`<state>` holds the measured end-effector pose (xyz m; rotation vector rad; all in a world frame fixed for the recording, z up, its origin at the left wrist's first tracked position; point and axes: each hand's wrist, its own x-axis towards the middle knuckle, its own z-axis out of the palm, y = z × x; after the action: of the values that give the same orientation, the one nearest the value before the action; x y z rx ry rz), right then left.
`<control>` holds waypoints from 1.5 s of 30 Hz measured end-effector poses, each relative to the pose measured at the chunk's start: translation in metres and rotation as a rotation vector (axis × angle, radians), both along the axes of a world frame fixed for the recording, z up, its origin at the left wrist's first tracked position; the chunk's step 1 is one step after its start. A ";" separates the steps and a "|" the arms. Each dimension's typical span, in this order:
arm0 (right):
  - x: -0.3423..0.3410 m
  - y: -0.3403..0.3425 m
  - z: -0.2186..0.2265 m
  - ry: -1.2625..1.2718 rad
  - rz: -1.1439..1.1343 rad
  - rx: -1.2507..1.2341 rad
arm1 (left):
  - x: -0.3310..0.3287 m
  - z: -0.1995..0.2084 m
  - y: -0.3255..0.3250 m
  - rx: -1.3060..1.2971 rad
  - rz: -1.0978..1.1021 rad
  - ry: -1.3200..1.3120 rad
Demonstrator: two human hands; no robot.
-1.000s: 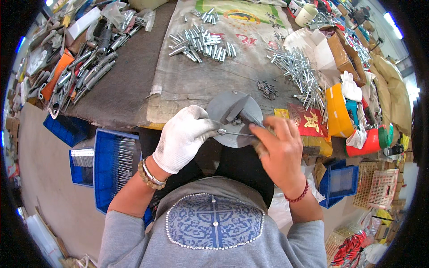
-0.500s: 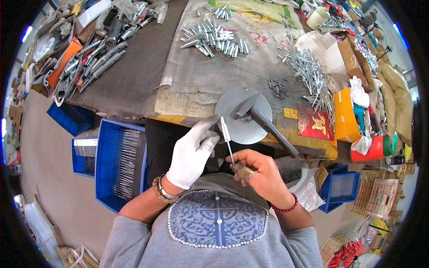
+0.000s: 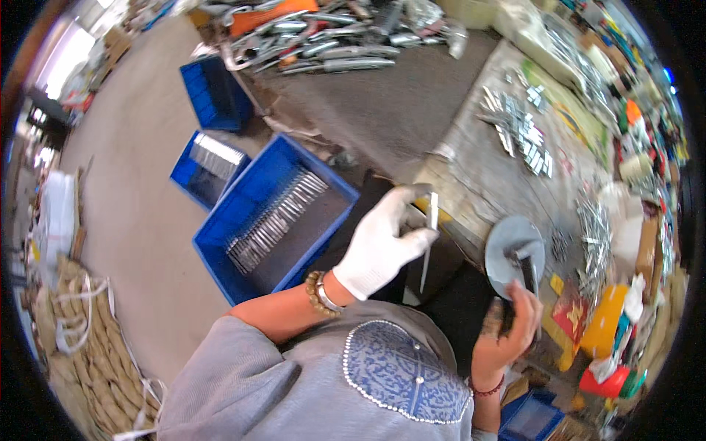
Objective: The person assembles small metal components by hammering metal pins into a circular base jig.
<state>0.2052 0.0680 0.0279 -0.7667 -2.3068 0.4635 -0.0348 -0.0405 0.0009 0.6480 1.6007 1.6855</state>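
At frame centre, the gloved left hand [image 3: 382, 246] is pinching a thin metal blade [image 3: 429, 239]; the right hand [image 3: 511, 327] is gripping a hammer handle [image 3: 528, 273] (a loose pinch could drop the blade).

Single head-worn fisheye view, looking steeply down over the person's chest, turned toward their left. Close on the gloved left hand [image 3: 382, 246] and bare right hand [image 3: 511, 331]; counter [image 3: 412, 110] runs far right, floor [image 3: 132, 220] fills left. Edges bend.
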 end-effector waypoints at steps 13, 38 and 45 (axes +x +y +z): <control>-0.016 0.046 -0.063 -0.097 -0.101 0.553 | -0.172 -0.225 -0.112 -0.471 0.713 -0.020; -0.025 0.040 -0.051 -0.085 -0.074 0.462 | -0.253 -0.146 -0.094 -0.268 1.051 1.012; -0.025 0.035 -0.049 -0.030 -0.084 0.383 | -0.151 0.072 0.076 -0.081 0.107 0.987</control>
<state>0.1799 0.1033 -0.0208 -0.6772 -2.2826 -0.0310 -0.1859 0.0353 0.0729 1.5234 2.3670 1.4137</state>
